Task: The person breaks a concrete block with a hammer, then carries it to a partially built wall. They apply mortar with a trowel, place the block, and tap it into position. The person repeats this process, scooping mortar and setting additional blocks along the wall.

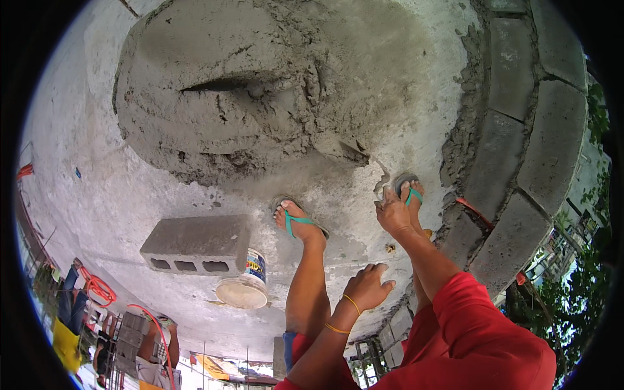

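My right hand [394,213] is closed round the handle end of a trowel [342,149], whose mortar-coated blade rests at the lower right edge of a grey heap of wet mortar [214,123]. A thin bent neck joins the blade to the grip, which my fingers mostly hide. Above my knees hangs my left hand [366,286], with nothing in it, fingers loosely bent and thumb apart. My feet, in sandals with green straps, stand on either side just below the mortar.
A hollow concrete block [195,244] lies left of my feet, against a small white bucket [242,292]. Along the right runs a block wall [497,153] with rough mortar at its foot. Orange hose [97,290], stacked blocks and other people are at lower left.
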Available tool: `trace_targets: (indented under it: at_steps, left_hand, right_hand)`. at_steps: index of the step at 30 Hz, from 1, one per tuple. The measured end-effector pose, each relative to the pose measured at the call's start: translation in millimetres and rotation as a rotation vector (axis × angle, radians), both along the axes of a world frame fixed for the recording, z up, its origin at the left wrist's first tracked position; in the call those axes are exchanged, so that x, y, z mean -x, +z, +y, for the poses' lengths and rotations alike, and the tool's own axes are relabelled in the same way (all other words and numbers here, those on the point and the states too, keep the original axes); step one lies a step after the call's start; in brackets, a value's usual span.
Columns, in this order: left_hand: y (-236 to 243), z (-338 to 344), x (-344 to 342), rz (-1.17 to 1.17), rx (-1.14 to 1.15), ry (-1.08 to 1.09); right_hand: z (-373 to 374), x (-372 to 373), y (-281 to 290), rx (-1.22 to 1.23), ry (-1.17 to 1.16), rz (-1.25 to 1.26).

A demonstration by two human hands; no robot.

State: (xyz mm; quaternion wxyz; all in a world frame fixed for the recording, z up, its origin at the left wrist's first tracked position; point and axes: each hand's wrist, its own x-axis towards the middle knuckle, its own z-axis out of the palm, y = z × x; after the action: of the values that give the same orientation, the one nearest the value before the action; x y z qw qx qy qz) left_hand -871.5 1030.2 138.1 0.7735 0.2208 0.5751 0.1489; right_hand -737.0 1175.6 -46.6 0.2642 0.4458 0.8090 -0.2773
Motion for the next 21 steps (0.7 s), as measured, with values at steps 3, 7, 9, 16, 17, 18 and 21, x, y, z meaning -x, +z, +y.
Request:
trace_targets:
  at_steps: [3, 7, 9, 16, 17, 18, 21]
  left_hand:
    - [-1.4, -9.0, -4.9, -0.036, -0.06, -0.103]
    - [-1.1, -20.6, -7.1, -0.067, -0.039, -0.256]
    - [1.0, -18.3, -4.0, -0.097, -0.013, -0.317]
    - [9.7, -11.5, -0.9, -0.219, -0.061, -0.593]
    - [10.5, -16.3, -2.7, -0.22, -0.089, -0.594]
    - [8.2, -21.1, -4.6, -0.234, -0.084, -0.602]
    - [8.1, -33.8, -12.8, -0.195, -0.03, -0.532]
  right_hand:
    - [-30.0, 12.9, -17.4, -0.142, -0.399, -0.01]
    - [-67.4, 89.3, -74.5, 0.064, -0.374, 0.043]
    - [-81.6, 81.8, -62.3, 0.172, -0.335, 0.043]
    - [-117.9, 1.8, -1.7, 0.334, -1.047, 0.095]
    - [-111.8, 11.4, -8.3, 0.493, -1.332, -0.079]
    - [-113.4, 39.3, -22.5, 0.509, -1.407, -0.062]
    - [-101.0, 132.7, -61.0, 0.924, -1.363, 0.302]
